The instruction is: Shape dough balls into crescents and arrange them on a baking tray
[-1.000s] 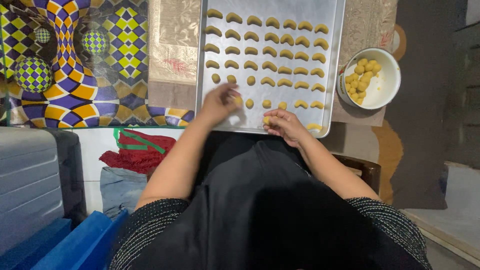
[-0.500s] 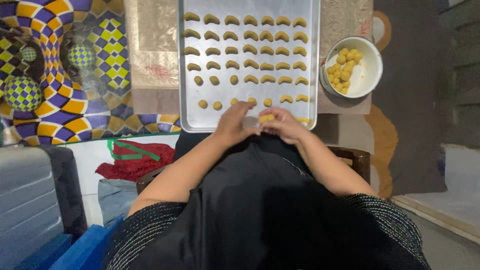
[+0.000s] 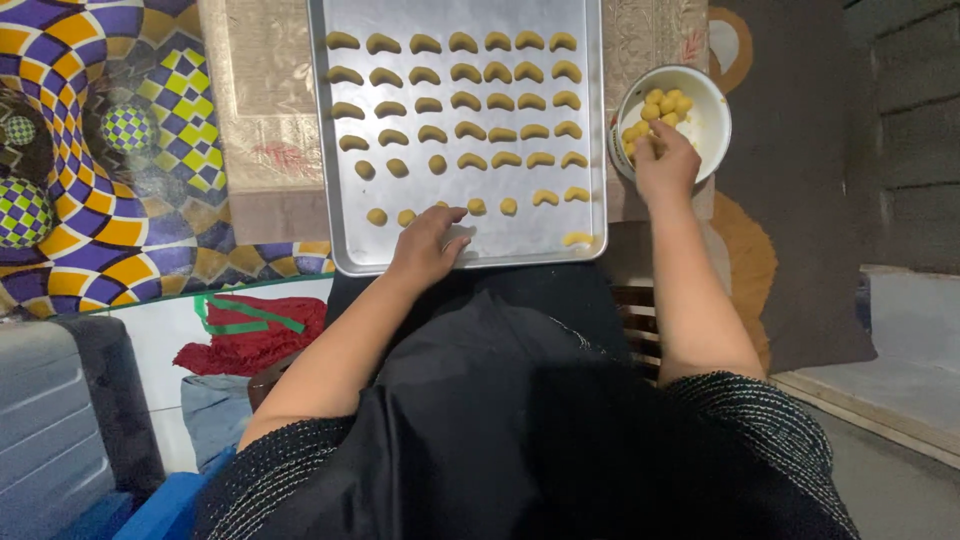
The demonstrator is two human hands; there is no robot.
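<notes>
A metal baking tray [image 3: 340, 225] lies in front of me, holding rows of yellow crescent-shaped dough pieces [image 3: 468, 100] and several small round dough balls [image 3: 397, 167]. My left hand [image 3: 428, 245] rests flat on the tray's near edge, fingers apart, next to a dough ball [image 3: 477, 206]. My right hand [image 3: 664, 162] reaches into a white bowl [image 3: 712, 105] of yellow dough balls [image 3: 662, 103] at the tray's right, fingers pinched among the balls. A single crescent [image 3: 578, 239] lies at the tray's near right corner.
A patterned purple, yellow and green carpet [image 3: 90, 170] lies to the left. A beige mat [image 3: 255, 120] is under the tray. A red cloth [image 3: 255, 335] and a grey case [image 3: 45, 430] sit at lower left. Dark floor mat [image 3: 800, 180] at right.
My right hand left the tray's near edge and moved right into the white bowl. My left hand stayed at the tray's near edge. A new crescent lies at the near right corner.
</notes>
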